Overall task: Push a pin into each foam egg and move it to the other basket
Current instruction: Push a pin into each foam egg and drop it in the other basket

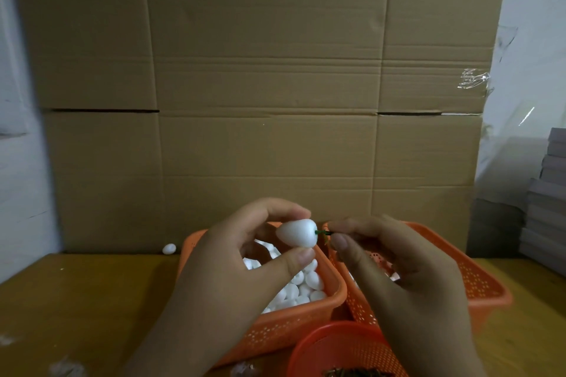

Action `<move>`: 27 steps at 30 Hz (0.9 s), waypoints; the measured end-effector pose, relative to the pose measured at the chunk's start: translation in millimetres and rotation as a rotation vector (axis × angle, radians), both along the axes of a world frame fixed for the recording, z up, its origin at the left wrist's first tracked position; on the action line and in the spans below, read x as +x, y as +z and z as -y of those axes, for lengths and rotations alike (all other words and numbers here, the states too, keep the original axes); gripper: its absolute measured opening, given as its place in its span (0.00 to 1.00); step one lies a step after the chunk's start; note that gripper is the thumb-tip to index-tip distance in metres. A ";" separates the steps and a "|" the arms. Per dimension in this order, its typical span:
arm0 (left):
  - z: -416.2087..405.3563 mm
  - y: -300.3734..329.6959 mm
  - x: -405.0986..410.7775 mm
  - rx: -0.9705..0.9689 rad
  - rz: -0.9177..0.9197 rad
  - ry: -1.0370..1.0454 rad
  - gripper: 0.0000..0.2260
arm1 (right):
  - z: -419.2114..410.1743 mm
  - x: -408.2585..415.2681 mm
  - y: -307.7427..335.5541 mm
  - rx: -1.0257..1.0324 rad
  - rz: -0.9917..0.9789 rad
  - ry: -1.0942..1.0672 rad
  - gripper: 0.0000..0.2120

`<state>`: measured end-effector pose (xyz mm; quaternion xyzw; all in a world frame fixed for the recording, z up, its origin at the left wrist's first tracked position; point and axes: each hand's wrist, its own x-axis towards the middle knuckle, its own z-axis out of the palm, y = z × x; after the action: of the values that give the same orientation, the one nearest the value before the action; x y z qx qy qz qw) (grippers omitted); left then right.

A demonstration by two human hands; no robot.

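The left hand (245,257) pinches a white foam egg (296,232) between thumb and fingers above the left orange plastic basket (306,320); the right hand (395,266) pinches a thin green pin (322,232) at the egg's blunt end

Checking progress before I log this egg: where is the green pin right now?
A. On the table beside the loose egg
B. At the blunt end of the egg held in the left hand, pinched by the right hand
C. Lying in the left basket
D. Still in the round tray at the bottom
B: the right hand pinches the green pin against the blunt end of the foam egg, which the left hand holds above the baskets.
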<state>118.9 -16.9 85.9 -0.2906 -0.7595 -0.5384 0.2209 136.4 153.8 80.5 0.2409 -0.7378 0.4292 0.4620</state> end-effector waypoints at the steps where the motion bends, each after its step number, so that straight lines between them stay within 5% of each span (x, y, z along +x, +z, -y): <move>1: -0.7 -0.3 0.5 -0.023 -0.007 0.008 0.15 | 0.6 -0.1 -0.1 0.017 -0.004 -0.006 0.06; 13: -4.7 -3.5 -1.0 -0.089 -0.005 0.062 0.14 | 0.6 -4.6 -5.5 -0.087 0.149 0.180 0.03; 27: 0.4 -1.3 -3.6 -0.029 0.010 0.005 0.14 | -5.6 -4.8 3.9 -0.255 0.421 0.436 0.13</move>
<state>115.3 -17.3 84.6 -0.2892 -0.7692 -0.5282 0.2139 131.6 159.4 84.4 0.2395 -0.6885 0.6473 0.2228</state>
